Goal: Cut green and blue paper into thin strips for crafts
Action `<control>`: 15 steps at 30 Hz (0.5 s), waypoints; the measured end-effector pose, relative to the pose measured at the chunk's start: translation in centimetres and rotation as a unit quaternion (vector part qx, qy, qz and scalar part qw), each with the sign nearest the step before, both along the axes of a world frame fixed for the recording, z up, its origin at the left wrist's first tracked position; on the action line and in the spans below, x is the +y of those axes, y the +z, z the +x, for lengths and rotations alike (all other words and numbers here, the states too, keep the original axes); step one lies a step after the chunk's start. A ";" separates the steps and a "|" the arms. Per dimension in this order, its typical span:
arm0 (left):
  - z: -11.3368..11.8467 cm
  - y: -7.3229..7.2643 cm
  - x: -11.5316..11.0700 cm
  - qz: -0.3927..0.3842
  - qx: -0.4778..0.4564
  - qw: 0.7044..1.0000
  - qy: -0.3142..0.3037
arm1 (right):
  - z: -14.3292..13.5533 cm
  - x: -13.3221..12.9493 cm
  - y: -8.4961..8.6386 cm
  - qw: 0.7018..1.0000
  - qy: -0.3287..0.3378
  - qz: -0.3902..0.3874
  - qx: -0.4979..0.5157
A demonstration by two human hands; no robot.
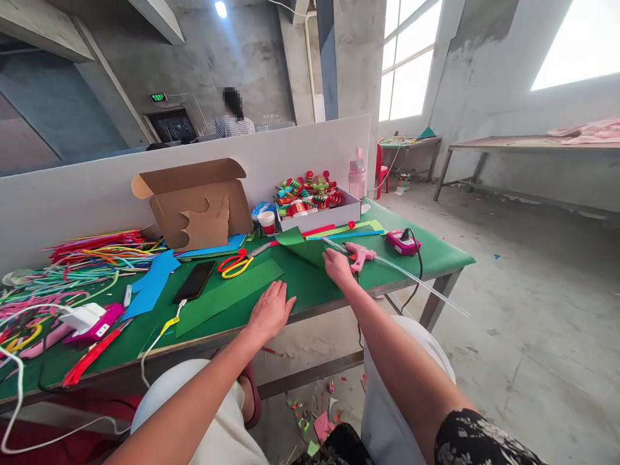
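Note:
My left hand [270, 311] lies flat near the table's front edge, fingers stretched, its fingertips by the right end of a long green paper strip [227, 298]. In my right hand [339, 268] the fingers are closed on the corner of a second green paper sheet [304, 247], which is bent up off the table. Just right of that hand sits a pink glue gun [359, 256] with a long clear glue stick [421, 284] poking out of its back. Yellow-and-red-handled scissors [237, 265] lie beyond the strip.
Left of the strip are a black phone [194, 281], blue paper [152, 284] and piled pipe cleaners [104, 252]. Behind stand an open cardboard box [194, 210], paper cups [266, 223] and a white box [320, 221] of colourful crafts. A purple power socket [403, 243] sits at the right.

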State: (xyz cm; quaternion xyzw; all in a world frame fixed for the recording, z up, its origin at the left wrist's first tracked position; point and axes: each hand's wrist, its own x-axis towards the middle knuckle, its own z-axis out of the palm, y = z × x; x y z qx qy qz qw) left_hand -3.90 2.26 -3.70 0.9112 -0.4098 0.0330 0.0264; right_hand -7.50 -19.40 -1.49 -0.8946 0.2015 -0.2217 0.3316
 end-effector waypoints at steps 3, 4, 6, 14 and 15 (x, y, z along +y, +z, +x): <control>1.5 -0.4 0.0 0.017 0.016 0.998 0.057 | -0.2 -0.3 -0.2 0.996 -0.045 0.035 -0.072; 2.4 -0.3 -0.5 0.023 0.023 0.997 0.072 | -0.4 -0.3 -0.1 0.993 -0.055 0.043 -0.095; 4.3 0.1 -1.9 0.034 0.037 0.994 0.097 | -0.8 -0.4 0.0 0.987 -0.069 0.052 -0.136; 9.4 1.2 -8.2 0.052 0.059 0.994 0.077 | -1.8 -1.4 1.6 0.966 -0.098 0.052 -0.235; 9.3 1.2 -8.6 0.055 0.061 0.995 0.056 | -1.9 -1.5 1.9 0.962 -0.101 0.051 -0.249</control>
